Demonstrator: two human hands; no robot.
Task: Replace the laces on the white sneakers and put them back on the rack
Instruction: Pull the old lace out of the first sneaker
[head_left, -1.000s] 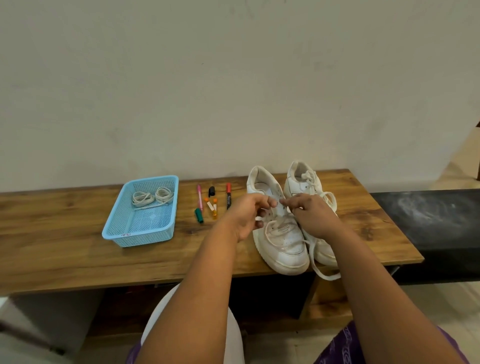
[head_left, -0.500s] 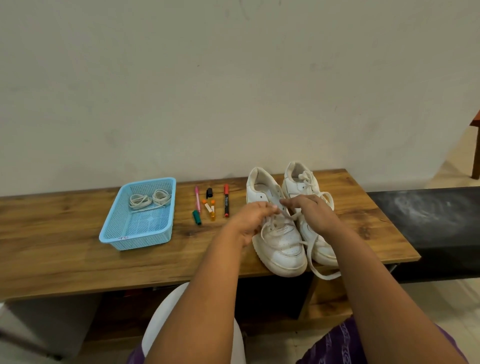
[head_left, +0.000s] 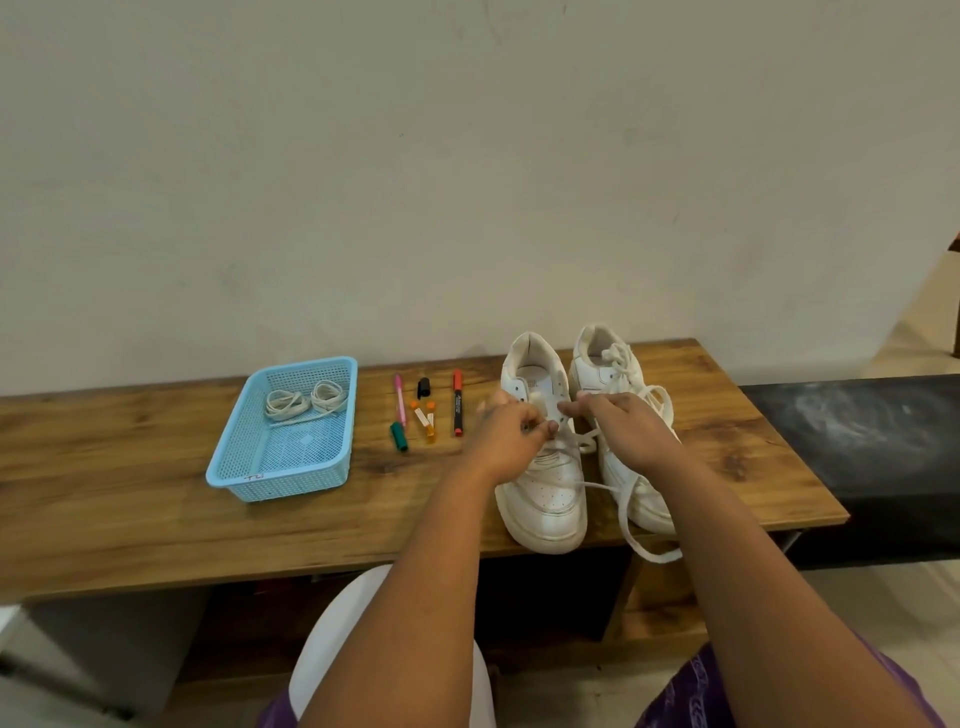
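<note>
Two white sneakers stand side by side on the wooden bench (head_left: 156, 525), toes toward me. My left hand (head_left: 506, 434) and my right hand (head_left: 623, 423) are over the tongue of the left sneaker (head_left: 545, 499), fingers curled and pinching its loosened lace (head_left: 587, 441). The lace hangs slack across the shoe and drops over the bench's front edge in a loop (head_left: 644, 545). The right sneaker (head_left: 608, 364) sits behind my right hand with its lace still threaded. A blue basket (head_left: 234, 467) to the left holds two coiled laces (head_left: 306, 400).
Several markers and pen caps (head_left: 426, 410) lie between the basket and the shoes. A dark bench or slab (head_left: 872, 436) adjoins on the right. Behind everything is a plain wall. A white stool seat (head_left: 332, 649) shows below the bench between my arms.
My hands have drawn slightly apart over the left sneaker's tongue, and more lace lies loose across the shoe. The camera view tilted a little upward.
</note>
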